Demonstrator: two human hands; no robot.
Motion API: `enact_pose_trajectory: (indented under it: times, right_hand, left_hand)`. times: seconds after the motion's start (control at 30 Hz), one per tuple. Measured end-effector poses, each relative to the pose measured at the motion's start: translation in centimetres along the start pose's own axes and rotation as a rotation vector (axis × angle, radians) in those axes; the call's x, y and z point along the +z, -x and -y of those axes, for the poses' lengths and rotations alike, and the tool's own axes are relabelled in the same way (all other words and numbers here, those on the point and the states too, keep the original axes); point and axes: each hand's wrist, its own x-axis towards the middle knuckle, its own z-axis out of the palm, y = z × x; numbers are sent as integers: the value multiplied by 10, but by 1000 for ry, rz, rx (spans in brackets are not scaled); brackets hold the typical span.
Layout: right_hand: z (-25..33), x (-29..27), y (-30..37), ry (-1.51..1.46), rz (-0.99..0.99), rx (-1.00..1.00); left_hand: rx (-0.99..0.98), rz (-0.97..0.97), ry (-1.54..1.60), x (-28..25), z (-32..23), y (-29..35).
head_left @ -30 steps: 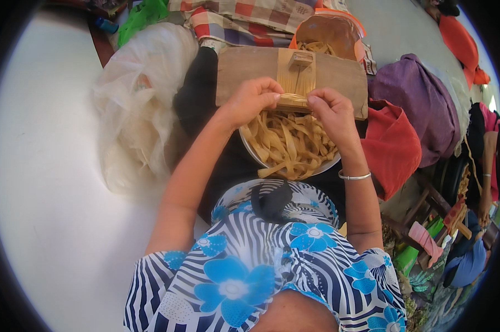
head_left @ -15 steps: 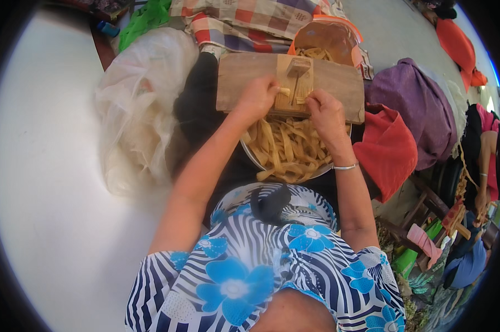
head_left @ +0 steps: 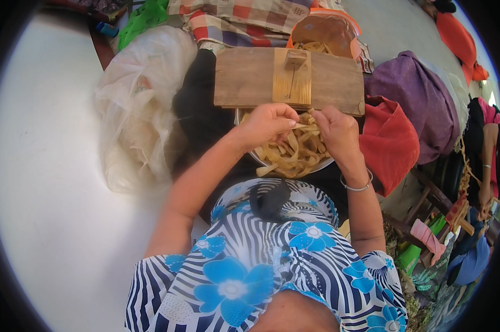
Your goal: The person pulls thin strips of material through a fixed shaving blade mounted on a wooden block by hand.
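Observation:
My left hand [head_left: 269, 125] and my right hand [head_left: 338, 131] are close together just below the near edge of a wooden board [head_left: 239, 77]. Both are closed, fingers pinched on a pale tan flat strip [head_left: 305, 126] that runs between them. Beneath them a round metal bowl [head_left: 319, 167] holds many curled tan strips [head_left: 288, 155]. A lighter wooden panel [head_left: 283, 83] crosses the middle of the board, with a small wooden block [head_left: 296, 58] at its far end and a thin dark line down its length. Fingertip details are partly hidden.
Behind the board an orange-rimmed bucket [head_left: 338, 34] holds more strips. Left stands a whitish plastic bag [head_left: 142, 110]; right lie a red cloth [head_left: 391, 144] and a purple cloth bundle [head_left: 416, 105]. At the far right, another person's arm [head_left: 486, 160] shows beside wooden furniture [head_left: 427, 205].
Both hands have come off the board's light panel and moved toward me, over the bowl. The strip pieces that lay on the panel are no longer there.

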Motion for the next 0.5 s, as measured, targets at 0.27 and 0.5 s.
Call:
enact_pose_trajectory:
  times: [0.27,0.5]
  right_hand:
    - [57,-34,24,-1715,474,346]
    - [30,23,2,-539,-258,133]
  left_hand:
    - [172,133,96,19,-12,18]
    - [232,-91,189,53,5,12]
